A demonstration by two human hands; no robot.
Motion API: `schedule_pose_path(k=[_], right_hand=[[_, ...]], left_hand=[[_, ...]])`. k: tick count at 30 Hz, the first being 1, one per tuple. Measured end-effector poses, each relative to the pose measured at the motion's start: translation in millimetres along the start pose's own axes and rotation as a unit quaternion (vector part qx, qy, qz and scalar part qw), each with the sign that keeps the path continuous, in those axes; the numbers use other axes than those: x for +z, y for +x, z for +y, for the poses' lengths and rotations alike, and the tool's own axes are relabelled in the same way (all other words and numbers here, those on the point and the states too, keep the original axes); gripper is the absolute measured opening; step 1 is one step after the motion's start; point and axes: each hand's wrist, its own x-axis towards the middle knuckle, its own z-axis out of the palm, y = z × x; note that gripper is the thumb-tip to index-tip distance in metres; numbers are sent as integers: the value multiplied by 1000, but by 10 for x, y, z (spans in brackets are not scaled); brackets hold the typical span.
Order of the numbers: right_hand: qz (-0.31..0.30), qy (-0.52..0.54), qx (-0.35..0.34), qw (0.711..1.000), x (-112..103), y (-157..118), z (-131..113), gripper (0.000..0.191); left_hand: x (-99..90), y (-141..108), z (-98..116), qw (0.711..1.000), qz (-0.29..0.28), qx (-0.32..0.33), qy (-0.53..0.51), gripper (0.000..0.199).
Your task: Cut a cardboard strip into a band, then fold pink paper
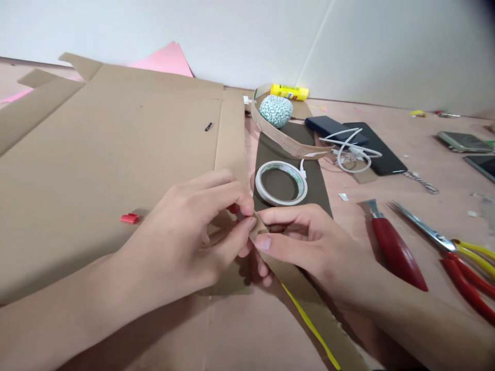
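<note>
Pink tabletop (417, 206), fingers (263, 242) on cardboard strip (305, 309)

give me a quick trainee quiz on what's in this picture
1. True or false: the left hand and the right hand both pinch the cardboard strip.
2. Which is nearer the right hand: the white tape roll or the yellow glue stick?
3. What colour is the handle of the tool lying to the right of the right hand?

Key: 1 true; 2 the white tape roll; 3 red
</note>
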Motion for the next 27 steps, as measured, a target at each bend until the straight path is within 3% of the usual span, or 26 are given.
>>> schedule_pose_path(k=[12,18,27], right_hand=[[-2,-4,-6,1000,-8,2,32,17],[-5,11,-21,1000,-53,0,53,16],[-6,-25,6,1000,-96,-32,17,22]], left_hand=[[-11,28,12,1000,-5,3,-13,20],[-109,37,5,998,-35,58,19,19],[-129,65,-13,996,-22,78,35,26]])
